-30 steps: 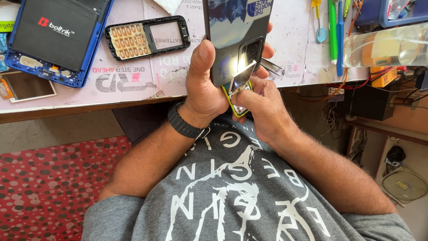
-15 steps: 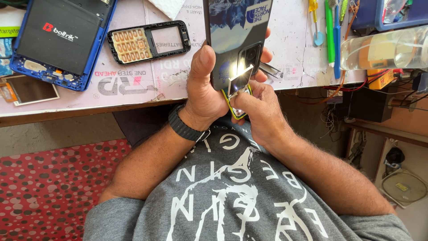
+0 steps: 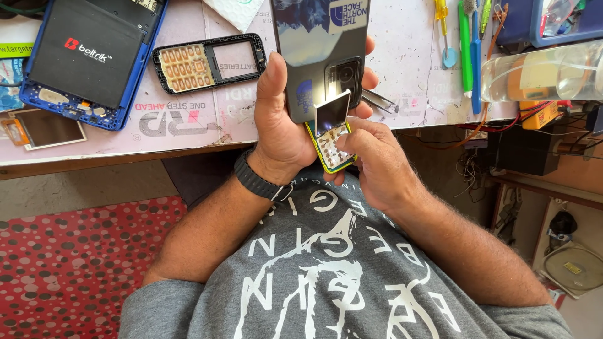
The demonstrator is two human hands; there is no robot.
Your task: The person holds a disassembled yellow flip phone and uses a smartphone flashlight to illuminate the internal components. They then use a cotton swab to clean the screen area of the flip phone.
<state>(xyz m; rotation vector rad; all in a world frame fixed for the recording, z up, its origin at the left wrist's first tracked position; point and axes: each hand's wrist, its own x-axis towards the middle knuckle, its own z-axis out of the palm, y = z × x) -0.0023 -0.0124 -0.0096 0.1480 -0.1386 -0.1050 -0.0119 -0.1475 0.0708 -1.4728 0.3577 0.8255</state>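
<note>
Yellow-edged small phone, pinched in the right hand beside the left hand's closed grip on a dark smartphone, may slip off the surface edge.

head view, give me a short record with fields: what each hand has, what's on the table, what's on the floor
left hand: the left hand grips a dark smartphone, back side up, lamp lit
right hand: the right hand fingers a small yellow-edged phone with a raised screen piece
table: opened blue phone with black battery, black keypad frame, loose screen, tweezers, screwdrivers
floor: red dotted mat
wrist: black band
</note>
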